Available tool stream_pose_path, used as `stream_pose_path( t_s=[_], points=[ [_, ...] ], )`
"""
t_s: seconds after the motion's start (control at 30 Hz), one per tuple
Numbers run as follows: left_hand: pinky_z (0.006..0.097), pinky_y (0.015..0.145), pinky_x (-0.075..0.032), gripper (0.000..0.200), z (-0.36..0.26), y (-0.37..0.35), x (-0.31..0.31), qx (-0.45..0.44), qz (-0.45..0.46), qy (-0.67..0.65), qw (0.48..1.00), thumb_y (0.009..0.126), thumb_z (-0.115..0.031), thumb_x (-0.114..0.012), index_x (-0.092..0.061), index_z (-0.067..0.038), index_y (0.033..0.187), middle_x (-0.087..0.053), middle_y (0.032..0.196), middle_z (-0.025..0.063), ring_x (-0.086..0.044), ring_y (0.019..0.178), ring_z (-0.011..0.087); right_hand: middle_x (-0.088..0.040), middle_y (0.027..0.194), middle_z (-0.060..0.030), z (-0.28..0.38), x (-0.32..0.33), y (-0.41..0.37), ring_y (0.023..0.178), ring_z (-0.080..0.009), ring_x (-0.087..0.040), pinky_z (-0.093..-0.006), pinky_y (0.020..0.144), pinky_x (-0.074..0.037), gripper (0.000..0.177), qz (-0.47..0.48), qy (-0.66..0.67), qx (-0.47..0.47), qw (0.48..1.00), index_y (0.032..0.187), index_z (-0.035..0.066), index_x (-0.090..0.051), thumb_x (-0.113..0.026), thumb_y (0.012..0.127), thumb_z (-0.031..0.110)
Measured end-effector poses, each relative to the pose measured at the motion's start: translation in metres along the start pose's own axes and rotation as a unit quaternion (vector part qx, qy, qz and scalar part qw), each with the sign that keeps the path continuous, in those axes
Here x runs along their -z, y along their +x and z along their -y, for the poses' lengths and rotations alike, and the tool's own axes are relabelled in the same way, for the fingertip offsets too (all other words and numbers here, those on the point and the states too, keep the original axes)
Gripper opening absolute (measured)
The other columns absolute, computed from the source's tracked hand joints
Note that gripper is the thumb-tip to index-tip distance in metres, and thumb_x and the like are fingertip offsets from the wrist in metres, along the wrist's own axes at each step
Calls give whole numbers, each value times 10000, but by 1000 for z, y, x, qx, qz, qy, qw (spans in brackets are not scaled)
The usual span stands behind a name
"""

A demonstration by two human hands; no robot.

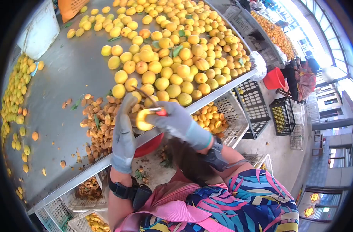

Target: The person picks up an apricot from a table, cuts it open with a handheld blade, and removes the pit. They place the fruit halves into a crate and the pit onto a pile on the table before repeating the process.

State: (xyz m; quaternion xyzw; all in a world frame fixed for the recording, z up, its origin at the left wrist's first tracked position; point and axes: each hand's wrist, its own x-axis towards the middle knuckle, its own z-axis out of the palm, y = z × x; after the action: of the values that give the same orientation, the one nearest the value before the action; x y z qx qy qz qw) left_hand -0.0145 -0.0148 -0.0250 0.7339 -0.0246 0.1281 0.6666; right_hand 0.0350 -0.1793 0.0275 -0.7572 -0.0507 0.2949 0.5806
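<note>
My right hand (180, 120), in a grey glove, is closed around a small tool with a red handle (161, 112) and a thin dark curved end. At its fingertips is an opened, hollow-looking apricot (142, 120), partly blurred. My left hand (124, 133), also gloved, is just left of the fruit with its fingers stretched upward. Beside it on the metal table (74, 127) lies a heap of brown apricot pits (101, 125). Whole yellow-orange apricots (161, 65) are piled beyond both hands.
Greener apricots (17, 92) lie along the table's far left. Below the table edge stand a crate of apricot halves (209, 118), a red basin (149, 146) and a crate of pits (89, 189). Black crates (253, 110), a red bucket (274, 78) and another person (302, 79) are at the right.
</note>
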Motion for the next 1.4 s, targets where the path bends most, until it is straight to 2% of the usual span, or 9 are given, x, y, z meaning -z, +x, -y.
stream_pose_path(
  t_s=[0.1, 0.27, 0.53, 0.8, 0.93, 1.0, 1.1, 1.27, 1.4],
  points=[
    [259, 739, -477, 559, -23, 0, -2, 193, -53, -117, 973, 998, -456, -246, -405, -77, 1377, -547, 1263, 94, -589, 837, 107, -573, 675, -39, -15, 55, -29, 603, -116, -529, -304, 563, -440, 303, -91, -131, 79, 984, 980, -6, -602, -680, 827, 242],
    [233, 671, -428, 616, -7, -2, 6, 219, -103, -237, 941, 956, -538, -330, -425, -90, 1368, -573, 1224, 81, -568, 817, 108, -613, 719, -123, 9, 139, -85, 693, -218, -606, -326, 656, -470, 385, -167, -345, -101, 918, 1074, 25, -634, -678, 803, 295],
    [263, 844, -400, 509, -7, 0, 15, 233, -152, -334, 901, 957, -473, -410, -506, -109, 1299, -586, 1177, 50, -521, 927, 129, -658, 929, -167, 2, 125, 6, 880, -309, -637, -379, 768, -490, 493, -276, -351, 102, 889, 1167, 73, -601, -665, 774, 365],
    [316, 919, -409, 498, -3, 9, 14, 268, -109, -304, 907, 974, -421, -406, -469, -74, 1326, -566, 1200, 75, -522, 998, 152, -653, 1009, -161, -13, 112, 79, 983, -330, -616, -399, 819, -485, 510, -223, -398, 7, 890, 1213, 86, -554, -657, 785, 345],
    [351, 977, -392, 517, -13, 7, 6, 224, -63, -213, 949, 993, -421, -367, -426, -65, 1363, -538, 1261, 94, -515, 1108, 188, -650, 795, -54, 7, 91, 47, 617, -123, -598, -244, 552, -462, 425, -166, -114, 17, 979, 1157, 23, -588, -645, 837, 296],
    [361, 983, -391, 525, -15, 8, 5, 190, -54, -191, 962, 996, -434, -362, -427, -67, 1366, -540, 1277, 91, -511, 1147, 189, -590, 710, 19, 15, 71, 26, 522, -36, -499, -192, 462, -382, 369, 27, 104, 126, 986, 1130, 33, -612, -622, 870, 293],
    [407, 1036, -383, 567, -5, 7, 4, 240, 35, -365, 899, 1001, -434, -334, -359, -28, 1396, -444, 1358, 114, -451, 1238, 239, -540, 681, 56, 36, 33, 15, 505, -29, -468, -181, 450, -352, 337, 94, 129, -65, 985, 1105, 55, -627, -625, 882, 307],
    [396, 1011, -429, 506, -30, 2, 13, 214, 77, -252, 941, 1006, -349, -369, -373, 1, 1372, -468, 1338, 114, -464, 1229, 220, -535, 719, 58, 34, -3, 19, 580, 5, -455, -152, 480, -354, 349, 104, 52, -5, 993, 1166, 82, -586, -606, 902, 310],
    [392, 1014, -430, 433, -9, 3, 16, 207, -19, -435, 876, 977, -231, -486, -424, -7, 1342, -515, 1274, 111, -515, 1164, 217, -558, 761, 48, 34, -21, 18, 592, -11, -474, -161, 494, -378, 364, 38, 112, 59, 991, 1221, 66, -538, -553, 940, 297]
  ],
)
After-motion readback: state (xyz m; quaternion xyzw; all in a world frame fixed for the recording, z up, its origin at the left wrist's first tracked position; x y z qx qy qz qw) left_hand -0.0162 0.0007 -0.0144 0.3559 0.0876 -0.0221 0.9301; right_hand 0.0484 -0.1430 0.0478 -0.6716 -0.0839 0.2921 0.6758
